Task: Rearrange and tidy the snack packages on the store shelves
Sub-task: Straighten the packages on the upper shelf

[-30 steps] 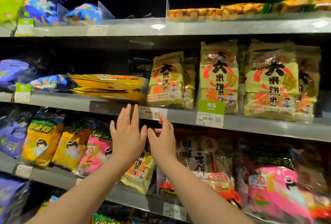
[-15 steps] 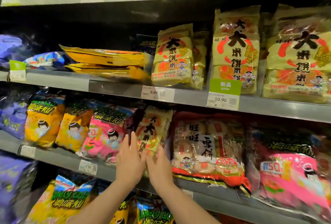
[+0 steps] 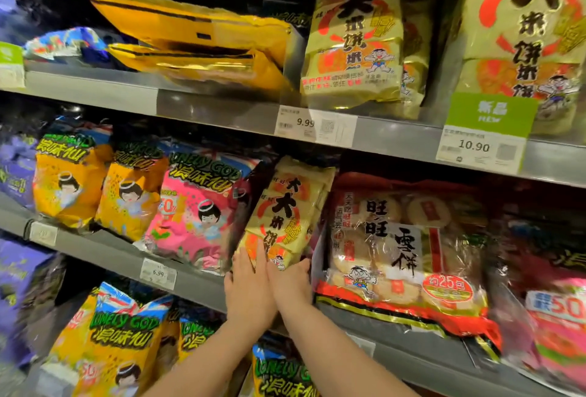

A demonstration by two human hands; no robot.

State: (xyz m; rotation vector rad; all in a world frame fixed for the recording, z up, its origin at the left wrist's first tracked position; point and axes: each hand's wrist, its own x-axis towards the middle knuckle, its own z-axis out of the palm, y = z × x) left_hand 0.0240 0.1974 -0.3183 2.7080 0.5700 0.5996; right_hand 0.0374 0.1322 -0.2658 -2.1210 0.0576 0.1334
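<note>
Both hands meet at the foot of a yellow rice-cracker pack (image 3: 287, 212) standing tilted on the middle shelf (image 3: 196, 284). The left hand (image 3: 250, 285) lies flat on its front, fingers together; the right hand (image 3: 293, 282) cups its lower right edge. Pink bag (image 3: 190, 209) left, red pack (image 3: 402, 250) right. Farther up, price tag (image 3: 315, 125).

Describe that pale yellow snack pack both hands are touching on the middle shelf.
The pale yellow rice cracker pack is glossy plastic film with big black characters, a red ring and a small cartoon child near the bottom. It stands leaning, top tilted right, wedged between a pink bag and a large clear-and-red cracker bag. The left hand lies flat on its lower front; the right hand cups its bottom right corner.
</note>
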